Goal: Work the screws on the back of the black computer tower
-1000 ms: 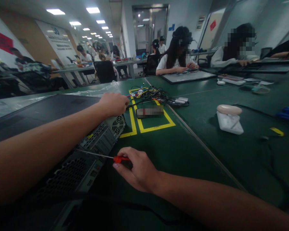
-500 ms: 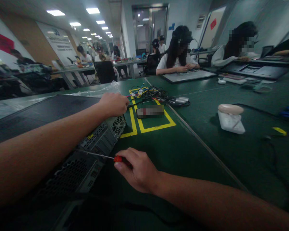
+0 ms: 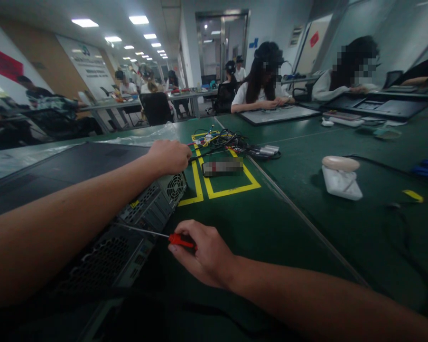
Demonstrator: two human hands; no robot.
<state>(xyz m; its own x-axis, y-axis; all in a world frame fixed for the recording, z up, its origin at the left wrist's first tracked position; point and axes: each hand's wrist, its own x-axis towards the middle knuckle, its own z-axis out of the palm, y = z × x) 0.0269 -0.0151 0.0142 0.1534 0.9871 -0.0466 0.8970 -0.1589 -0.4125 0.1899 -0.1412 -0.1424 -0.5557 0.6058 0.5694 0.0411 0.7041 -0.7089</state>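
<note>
A black computer case (image 3: 103, 151) lies on its side at the left, its grey, perforated back panel (image 3: 153, 206) facing me. My left hand (image 3: 171, 156) is curled over the far top corner of this case, fingers bent down; their undersides are hidden. Between thumb and fingers, my right hand (image 3: 209, 254) holds a screwdriver (image 3: 181, 240) by its red handle. Its thin metal shaft points left to the back panel, with the end by the panel under my left forearm. Whether the tip sits in a screw is too dark to tell.
Beyond the case lie tangled cables (image 3: 231, 140) and a blurred-out block (image 3: 221, 167) inside yellow tape (image 3: 235, 191) on the green table (image 3: 267, 228). A white box with a beige lid (image 3: 342, 178) stands right. Across the table, a person (image 3: 264, 80) works at a flat panel (image 3: 281, 113).
My right fingers have shifted on the screwdriver, so more of its red handle shows. My left hand stays on the corner of the case.
</note>
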